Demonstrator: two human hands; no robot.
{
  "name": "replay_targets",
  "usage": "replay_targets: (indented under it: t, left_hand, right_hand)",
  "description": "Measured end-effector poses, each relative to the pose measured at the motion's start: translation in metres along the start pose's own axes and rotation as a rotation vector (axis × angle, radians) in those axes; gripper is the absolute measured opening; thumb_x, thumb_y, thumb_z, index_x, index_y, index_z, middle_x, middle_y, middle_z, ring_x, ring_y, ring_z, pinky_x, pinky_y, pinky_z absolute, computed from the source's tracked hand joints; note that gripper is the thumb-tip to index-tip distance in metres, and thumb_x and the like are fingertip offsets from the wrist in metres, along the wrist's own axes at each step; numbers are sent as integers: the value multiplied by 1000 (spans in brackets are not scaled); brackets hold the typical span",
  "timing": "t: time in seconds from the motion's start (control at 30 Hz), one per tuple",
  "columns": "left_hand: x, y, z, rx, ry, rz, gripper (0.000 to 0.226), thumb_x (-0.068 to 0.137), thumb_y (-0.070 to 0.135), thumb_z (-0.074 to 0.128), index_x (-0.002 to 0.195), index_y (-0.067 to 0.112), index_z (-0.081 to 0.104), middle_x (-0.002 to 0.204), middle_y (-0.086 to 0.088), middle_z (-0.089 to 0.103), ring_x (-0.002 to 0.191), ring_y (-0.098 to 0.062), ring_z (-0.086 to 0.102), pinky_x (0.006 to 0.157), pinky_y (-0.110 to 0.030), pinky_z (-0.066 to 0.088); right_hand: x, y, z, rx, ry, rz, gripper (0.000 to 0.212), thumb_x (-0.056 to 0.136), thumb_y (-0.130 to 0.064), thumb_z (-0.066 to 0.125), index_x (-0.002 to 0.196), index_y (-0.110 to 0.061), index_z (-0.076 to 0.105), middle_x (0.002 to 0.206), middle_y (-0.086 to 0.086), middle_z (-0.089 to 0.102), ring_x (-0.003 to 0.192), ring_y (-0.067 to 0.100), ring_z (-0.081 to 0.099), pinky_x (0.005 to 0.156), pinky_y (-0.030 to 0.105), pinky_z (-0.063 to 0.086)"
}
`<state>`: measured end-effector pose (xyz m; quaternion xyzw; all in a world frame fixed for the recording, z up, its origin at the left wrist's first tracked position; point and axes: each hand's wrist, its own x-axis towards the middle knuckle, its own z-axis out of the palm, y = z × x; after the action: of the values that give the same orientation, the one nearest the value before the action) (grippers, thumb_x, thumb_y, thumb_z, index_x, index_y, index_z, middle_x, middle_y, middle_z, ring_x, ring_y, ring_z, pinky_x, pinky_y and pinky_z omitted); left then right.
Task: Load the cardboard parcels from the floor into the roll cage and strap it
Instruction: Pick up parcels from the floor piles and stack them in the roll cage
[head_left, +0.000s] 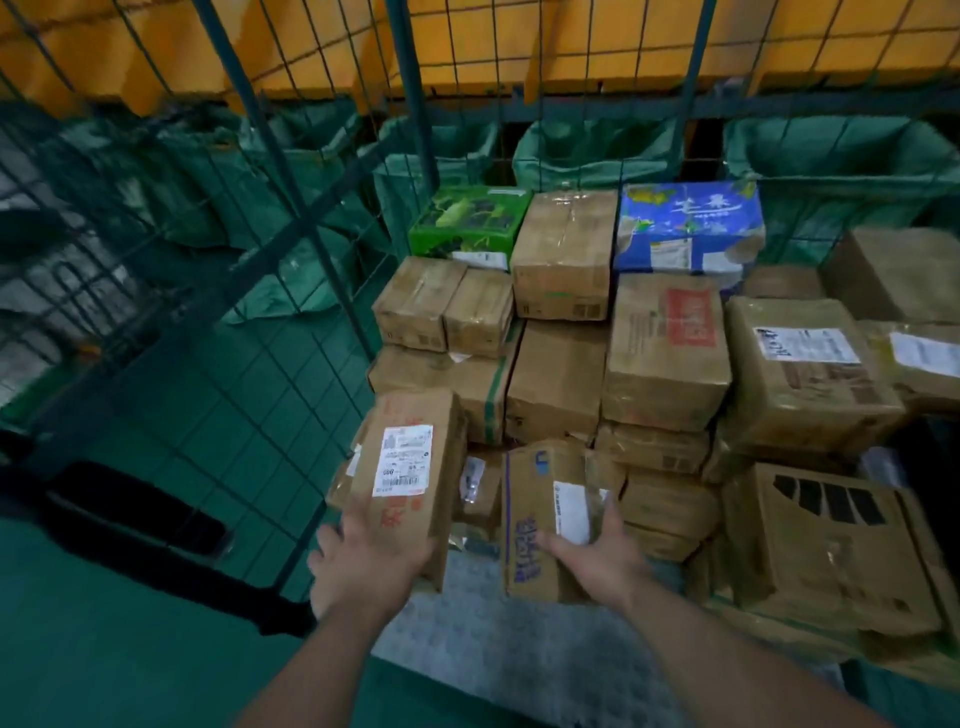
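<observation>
While the labelled parcel (410, 478) and the blue-printed parcel (535, 509) sit side by side at the near face of the stack (665, 353), the left hand (363, 561) clasps the first by its lower end and the right hand (597, 561) curls round the second. Advisable: seat each flat in the low front gap, clear of the roll cage mesh (260, 415), before letting go.

At the lower centre of the frame you see the grey roll cage base (467, 639), partly bare. Cardboard parcels (665, 358) sit stacked on it in several layers, from the centre to the right edge. The green floor (104, 665) fills your lower left, with a dark flat patch (130, 509) lying on it.
</observation>
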<state>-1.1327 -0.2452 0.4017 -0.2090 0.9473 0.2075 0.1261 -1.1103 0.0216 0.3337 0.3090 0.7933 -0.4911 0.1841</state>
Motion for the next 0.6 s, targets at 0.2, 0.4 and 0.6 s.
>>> replay_targets:
  t: [0.2,0.4,0.6]
  left_hand:
    - [75,26,-44,137,1,287,121,56,66,76,154,41,8,143,-4,30,134,-29,31,103,-51,48]
    - [190,41,-91,374,-52,553,123,58,91,63,156,41,8,153,-1,19,149,-25,12,115,-51,40]
    - [292,72,-96,579,-162,723,111,66,65,74,155,51,10,158,8,8,152,-23,6,108,-56,47]
  right_hand:
    - [47,-68,-17,-80,110,9,145,45,-90,69,159,-38,-3,149,3,51,121,32,59,95,38,54]
    - [73,-111,-18,-97,208,95,142,51,-87,67,159,-41,-12,158,6,38,134,34,48,104,40,49]
    - [103,-157,-2,-203,320,175,133,46,-99,54,152,-51,-10,151,9,35,131,39,45,104,49,47]
